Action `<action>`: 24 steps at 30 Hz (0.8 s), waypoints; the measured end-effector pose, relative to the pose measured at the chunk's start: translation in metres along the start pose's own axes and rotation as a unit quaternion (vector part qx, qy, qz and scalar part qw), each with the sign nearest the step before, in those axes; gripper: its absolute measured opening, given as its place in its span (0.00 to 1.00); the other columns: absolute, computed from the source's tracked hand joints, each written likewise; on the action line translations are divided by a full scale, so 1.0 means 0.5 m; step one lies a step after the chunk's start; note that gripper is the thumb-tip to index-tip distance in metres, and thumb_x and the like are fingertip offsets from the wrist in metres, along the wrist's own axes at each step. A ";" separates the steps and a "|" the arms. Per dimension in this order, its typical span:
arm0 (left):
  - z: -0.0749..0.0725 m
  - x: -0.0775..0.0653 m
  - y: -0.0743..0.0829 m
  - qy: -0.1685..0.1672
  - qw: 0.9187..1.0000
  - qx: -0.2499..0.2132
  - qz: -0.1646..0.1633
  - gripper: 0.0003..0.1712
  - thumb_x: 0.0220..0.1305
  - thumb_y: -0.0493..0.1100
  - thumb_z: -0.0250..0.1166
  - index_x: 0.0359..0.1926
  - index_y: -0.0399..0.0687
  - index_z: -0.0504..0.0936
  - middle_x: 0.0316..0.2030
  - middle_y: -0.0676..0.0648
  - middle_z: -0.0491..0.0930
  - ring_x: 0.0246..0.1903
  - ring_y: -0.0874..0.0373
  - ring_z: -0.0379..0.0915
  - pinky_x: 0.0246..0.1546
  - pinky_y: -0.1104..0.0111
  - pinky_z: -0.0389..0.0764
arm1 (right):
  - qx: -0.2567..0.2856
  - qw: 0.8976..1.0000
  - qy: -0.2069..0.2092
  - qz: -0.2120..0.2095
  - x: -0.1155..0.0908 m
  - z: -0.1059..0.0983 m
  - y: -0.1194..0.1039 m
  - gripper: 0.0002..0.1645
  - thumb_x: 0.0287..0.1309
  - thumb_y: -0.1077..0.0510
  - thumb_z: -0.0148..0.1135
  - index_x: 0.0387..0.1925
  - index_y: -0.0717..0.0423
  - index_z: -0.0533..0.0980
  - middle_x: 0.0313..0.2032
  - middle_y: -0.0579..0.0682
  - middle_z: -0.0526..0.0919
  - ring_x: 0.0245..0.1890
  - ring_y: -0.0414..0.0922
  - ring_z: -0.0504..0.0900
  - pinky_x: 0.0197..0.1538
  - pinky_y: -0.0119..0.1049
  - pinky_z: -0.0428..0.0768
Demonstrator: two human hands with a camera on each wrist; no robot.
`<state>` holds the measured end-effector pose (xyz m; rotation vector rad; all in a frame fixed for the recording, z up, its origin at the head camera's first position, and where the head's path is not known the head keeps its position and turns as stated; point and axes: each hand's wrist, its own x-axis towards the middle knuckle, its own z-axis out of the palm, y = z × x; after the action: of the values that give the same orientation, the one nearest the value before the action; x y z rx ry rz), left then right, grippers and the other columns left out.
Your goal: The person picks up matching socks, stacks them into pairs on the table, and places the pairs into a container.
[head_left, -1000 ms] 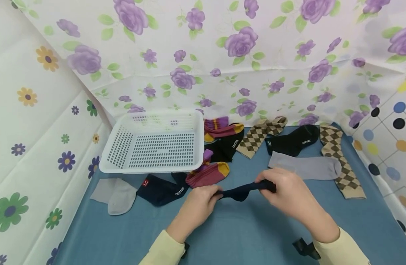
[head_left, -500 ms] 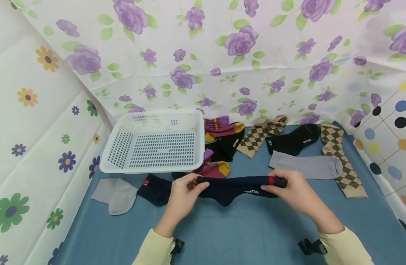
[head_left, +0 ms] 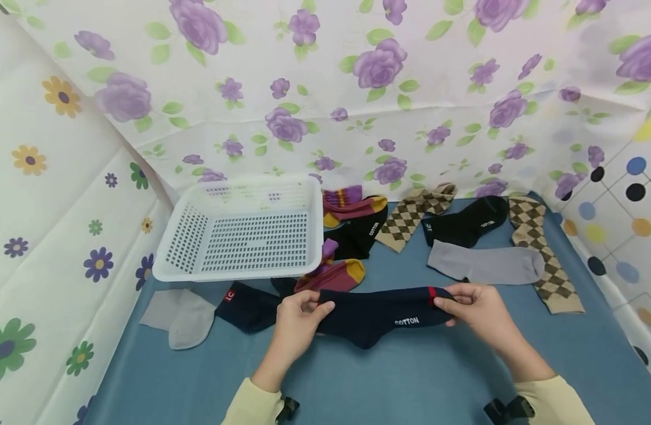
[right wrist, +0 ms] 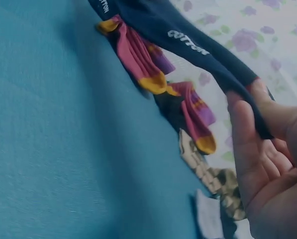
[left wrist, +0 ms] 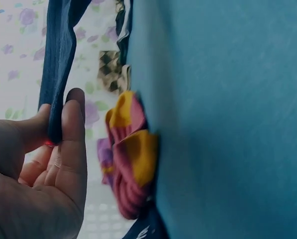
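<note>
A navy sock (head_left: 365, 316) with white COTTON lettering and a red stripe is stretched flat between my hands, raised above the blue cloth. My left hand (head_left: 298, 321) pinches its cuff end between thumb and fingers; the left wrist view shows the fabric (left wrist: 58, 64) edge-on in that pinch. At the toe end, by the red stripe, my right hand (head_left: 481, 313) pinches the sock. Behind my left hand lies another navy sock (head_left: 248, 308) with a red LC tag, partly hidden by the hand. A maroon, yellow-toed sock (head_left: 333, 276) lies just beyond the held one.
A white plastic basket (head_left: 160, 268) stands at the back left. A light grey sock (head_left: 182, 319) lies left. Toward the back right are black socks (head_left: 465, 223), argyle socks (head_left: 548, 260) and a lilac-grey sock (head_left: 484, 264). Flowered sheets (head_left: 336, 88) wall in the blue cloth (head_left: 389, 389).
The navy sock, seen narrow and bunched earlier, is now spread flat with its lettering facing up. Both hands have changed hold on its ends. The view has shifted slightly.
</note>
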<state>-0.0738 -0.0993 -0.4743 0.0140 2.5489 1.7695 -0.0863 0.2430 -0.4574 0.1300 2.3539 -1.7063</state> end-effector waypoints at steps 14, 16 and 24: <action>0.055 0.025 -0.025 -0.054 0.997 0.043 -0.020 0.14 0.60 0.46 0.64 0.41 0.41 0.78 0.27 0.51 0.79 0.23 0.60 0.76 0.21 0.68 0.76 | 0.007 0.997 0.045 0.054 0.023 -0.019 0.063 0.32 0.44 0.46 0.72 0.43 0.65 0.74 0.34 0.54 0.83 0.27 0.52 0.81 0.31 0.42 0.79; 0.058 0.027 -0.026 -0.065 0.996 0.044 -0.031 0.14 0.60 0.45 0.64 0.42 0.39 0.78 0.25 0.51 0.79 0.20 0.58 0.76 0.19 0.67 0.76 | 0.007 0.998 0.037 0.058 0.027 -0.019 0.072 0.29 0.44 0.48 0.72 0.42 0.65 0.74 0.34 0.54 0.82 0.29 0.52 0.81 0.31 0.42 0.79; 0.064 0.024 -0.033 -0.073 0.992 0.082 -0.059 0.16 0.60 0.45 0.64 0.44 0.38 0.78 0.25 0.52 0.78 0.18 0.57 0.74 0.20 0.69 0.75 | -0.003 0.996 0.024 0.080 0.033 -0.006 0.100 0.23 0.46 0.55 0.72 0.41 0.65 0.75 0.34 0.55 0.82 0.28 0.52 0.81 0.30 0.41 0.78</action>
<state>-0.0842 -0.0748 -0.5010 -0.0018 2.5257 1.4588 -0.0922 0.2606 -0.5068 0.3531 2.3130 -1.6382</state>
